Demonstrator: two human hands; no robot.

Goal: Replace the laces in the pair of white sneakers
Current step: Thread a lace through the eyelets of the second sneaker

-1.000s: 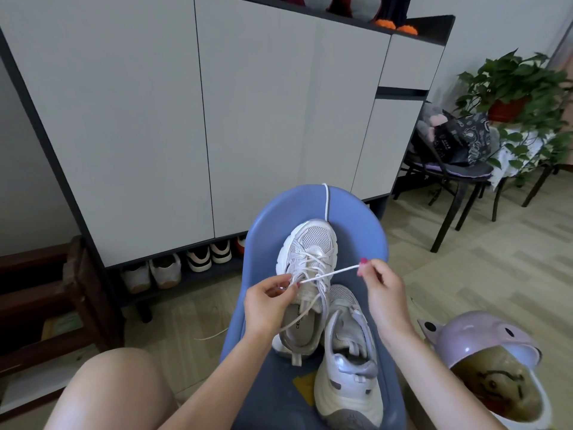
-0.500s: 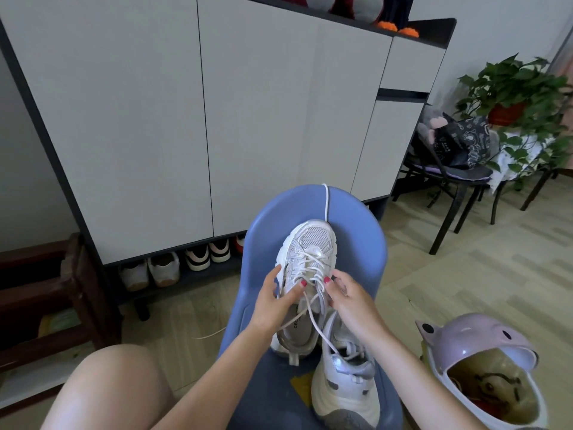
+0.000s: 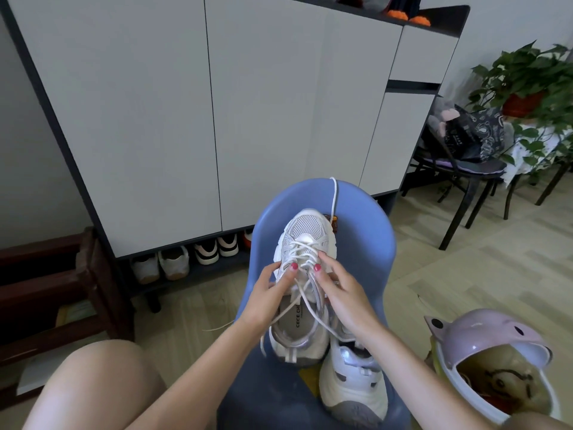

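Note:
Two white sneakers lie on a blue chair (image 3: 366,243). The far sneaker (image 3: 307,228) points its toe away from me; a white lace (image 3: 302,248) crosses its eyelets, and the loose ends trail over its opening. The near sneaker (image 3: 353,380) lies beside it, partly under my right wrist. My left hand (image 3: 268,294) grips the far sneaker's left side, thumb on top by the eyelets. My right hand (image 3: 341,293) pinches the lace at the right eyelets with thumb and forefinger. Another white lace (image 3: 333,197) hangs over the chair back.
A tall grey cabinet (image 3: 155,119) stands behind the chair, with shoes (image 3: 173,262) in the gap under it. A pink helmet (image 3: 490,346) lies at the lower right. A black chair with a bag (image 3: 465,138) and a potted plant (image 3: 527,76) stand right. My knee (image 3: 93,386) is lower left.
One second ago my right hand held the lace end stretched out to the right. It has come back to the sneaker, and both thumbs now sit at the eyelets.

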